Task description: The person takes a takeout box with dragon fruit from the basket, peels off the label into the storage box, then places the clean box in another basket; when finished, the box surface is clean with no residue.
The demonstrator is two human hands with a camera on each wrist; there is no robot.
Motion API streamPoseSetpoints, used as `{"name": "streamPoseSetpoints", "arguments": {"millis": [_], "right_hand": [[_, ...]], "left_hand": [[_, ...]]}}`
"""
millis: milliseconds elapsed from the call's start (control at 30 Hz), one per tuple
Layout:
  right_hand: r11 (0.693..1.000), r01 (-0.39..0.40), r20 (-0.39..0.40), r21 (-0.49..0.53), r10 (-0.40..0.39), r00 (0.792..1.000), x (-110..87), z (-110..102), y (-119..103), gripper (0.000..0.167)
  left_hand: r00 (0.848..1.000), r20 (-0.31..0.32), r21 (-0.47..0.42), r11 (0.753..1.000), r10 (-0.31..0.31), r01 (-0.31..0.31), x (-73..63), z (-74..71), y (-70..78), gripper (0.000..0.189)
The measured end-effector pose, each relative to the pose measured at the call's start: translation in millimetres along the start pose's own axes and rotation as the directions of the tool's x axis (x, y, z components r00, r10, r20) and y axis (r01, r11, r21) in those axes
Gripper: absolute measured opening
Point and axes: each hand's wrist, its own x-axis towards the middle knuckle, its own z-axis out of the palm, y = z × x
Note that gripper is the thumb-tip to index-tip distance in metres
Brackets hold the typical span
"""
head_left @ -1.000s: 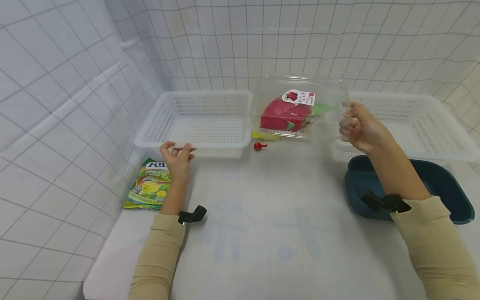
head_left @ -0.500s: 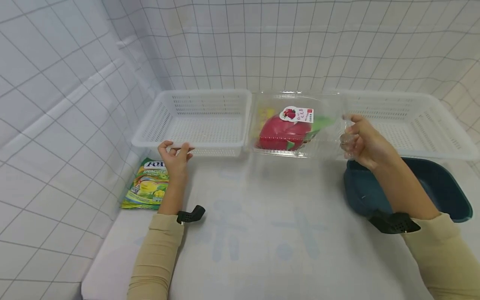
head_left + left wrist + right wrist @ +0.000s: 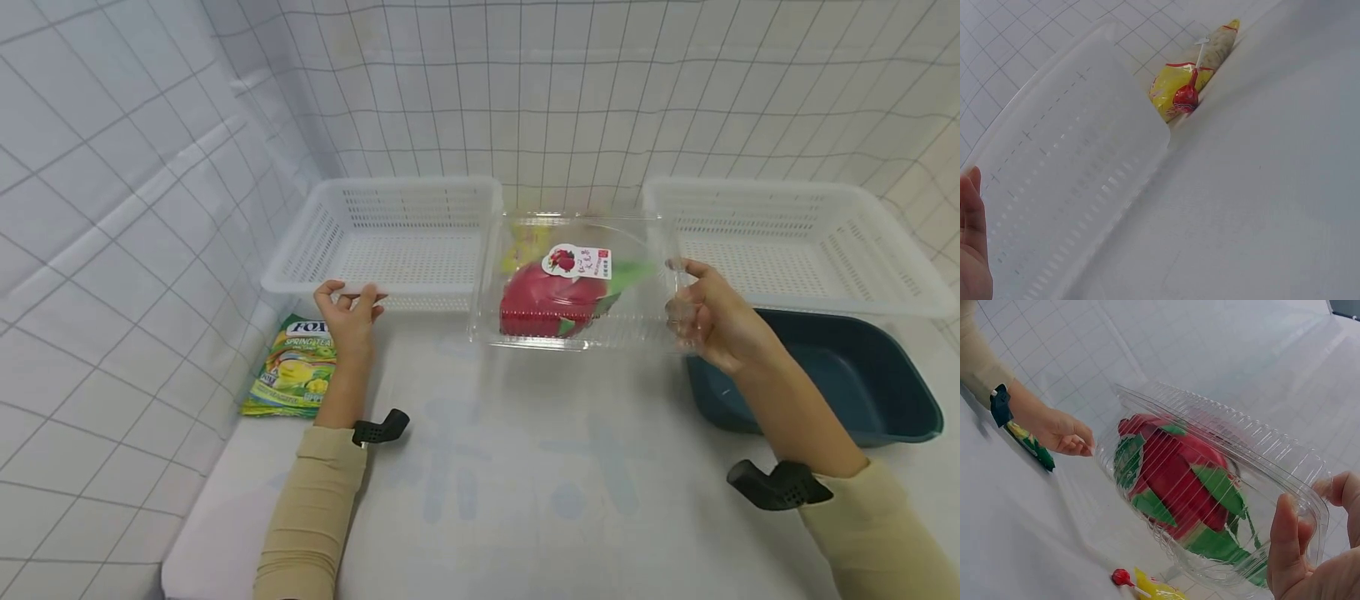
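In the head view my right hand (image 3: 723, 321) grips the right end of a clear plastic clamshell box (image 3: 637, 329). Inside it lies a red dragon fruit (image 3: 551, 300) with green leaf tips, under a printed label. The right wrist view shows thumb and fingers pinching the box's corner. The box hangs above the table, its left end in front of the left basket's corner. My left hand (image 3: 348, 325) holds the front rim of that white perforated basket (image 3: 431, 292). Only part of the left hand shows in its wrist view.
A second white basket (image 3: 795, 292) stands at the back right, a dark blue-green tub (image 3: 832, 375) before it. Left of my left forearm lies a green candy bag (image 3: 296, 371). A red lollipop (image 3: 1186, 99) and yellow packet (image 3: 1166, 87) lie beside the left basket.
My right hand has brought the box down, nearer and slightly left. It now covers the lollipop in the head view. The left hand stays on the basket rim.
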Motion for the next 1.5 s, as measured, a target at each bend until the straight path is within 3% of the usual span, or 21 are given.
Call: {"name": "streamPoseSetpoints", "arguments": {"millis": [200, 500, 700, 1100, 1500], "right_hand": [[1.0, 0.009, 0.008, 0.025, -0.009, 1.0, -12.9, 1.0, 15.4, 0.036], [0.999, 0.025, -0.058, 0.039, -0.022, 0.998, -33.3, 5.3, 44.7, 0.043], [0.999, 0.038, -0.086, 0.019, -0.037, 0.996, -42.9, 4.1, 60.5, 0.045], [0.999, 0.041, -0.036, 0.031, -0.039, 0.999, -49.7, -13.2, 94.4, 0.045], [0.999, 0.037, -0.087, -0.002, -0.037, 0.996, -51.7, -18.9, 109.1, 0.047]], "left_hand": [[1.0, 0.012, 0.021, 1.0, 0.001, -0.001, 0.0, -0.3, -0.6, 0.039], [1.0, -0.001, -0.011, 1.0, 0.004, -0.004, 0.8, 0.6, 0.7, 0.04], [1.0, 0.006, 0.015, 1.0, 0.003, -0.003, 1.6, 1.1, 1.8, 0.04], [1.0, -0.019, 0.006, 1.0, -0.018, 0.018, 1.6, 1.9, 1.6, 0.039], [0.999, -0.008, 0.036, 0.998, -0.042, 0.042, 2.1, 1.3, 2.8, 0.039]]}}
